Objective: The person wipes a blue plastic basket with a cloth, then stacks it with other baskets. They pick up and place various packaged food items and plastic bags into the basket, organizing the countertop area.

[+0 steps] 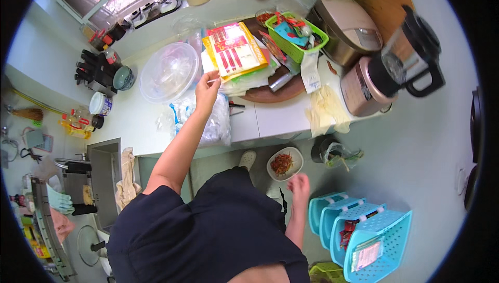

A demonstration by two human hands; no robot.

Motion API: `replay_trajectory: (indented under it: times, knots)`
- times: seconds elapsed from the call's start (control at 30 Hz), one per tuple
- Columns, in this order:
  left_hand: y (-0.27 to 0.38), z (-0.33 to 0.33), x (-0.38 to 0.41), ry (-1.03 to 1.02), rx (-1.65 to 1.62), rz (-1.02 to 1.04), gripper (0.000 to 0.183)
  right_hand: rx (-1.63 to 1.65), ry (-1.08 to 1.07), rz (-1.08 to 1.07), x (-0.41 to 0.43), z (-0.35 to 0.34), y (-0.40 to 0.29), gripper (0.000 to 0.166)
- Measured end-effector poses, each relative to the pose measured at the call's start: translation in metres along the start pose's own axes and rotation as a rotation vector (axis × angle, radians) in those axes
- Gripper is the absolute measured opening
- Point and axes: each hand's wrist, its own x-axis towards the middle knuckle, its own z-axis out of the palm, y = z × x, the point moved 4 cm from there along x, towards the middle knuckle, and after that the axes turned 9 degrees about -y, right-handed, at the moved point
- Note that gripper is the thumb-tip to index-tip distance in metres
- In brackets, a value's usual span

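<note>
My left hand (207, 88) reaches over the counter, thumb and fingertips pinched around a small white piece (213, 81) too small to name. Right beside the fingertips lies a stack of flat yellow, red and white printed packages (236, 55). Below my left forearm is a bundle of clear plastic bags (216, 125). My right hand (299, 185) hangs low at my side, slightly blurred, its fingers loosely curled with nothing visible in them. Close to it, below the counter's edge, is a white bowl (298, 163) of reddish shredded food (281, 164).
A clear plastic lidded tub (169, 72), a green basket (296, 51) of small goods, a rice cooker (347, 29) and a blender (370, 84) stand on the counter. Gloves (327, 109) drape over its front edge. Blue stacked baskets (382, 236) and a lined bin (323, 148) are at right.
</note>
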Motion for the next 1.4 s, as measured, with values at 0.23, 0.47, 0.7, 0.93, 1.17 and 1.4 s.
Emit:
replay_trajectory:
  times: [0.23,0.47,0.7,0.93,1.17,1.4]
  knots:
    - [-0.050,-0.024,0.082,0.131,0.280,-0.047,0.061,-0.642,-0.320,-0.433,0.146,0.192,-0.121,0.024]
    - [-0.062,-0.006,0.095,-0.003,0.192,-0.153,0.072,-1.294,-0.150,-0.699,0.299,0.250,-0.110,0.055]
    - [-0.053,-0.028,0.083,-0.294,-0.701,-0.497,0.050,-1.156,-0.184,-0.446,0.266,0.279,-0.105,0.074]
    - [0.027,-0.030,-0.004,-0.738,-0.740,-0.268,0.059,-0.066,-0.431,-0.006,0.178,0.219,-0.109,0.044]
    - [0.012,0.013,0.002,-0.565,-0.602,-0.333,0.035,-0.001,-0.141,-0.163,0.129,0.123,-0.117,0.032]
    - [-0.054,-0.039,0.071,0.136,-0.065,-0.099,0.057,0.019,0.112,-0.185,0.104,0.057,-0.105,0.032]
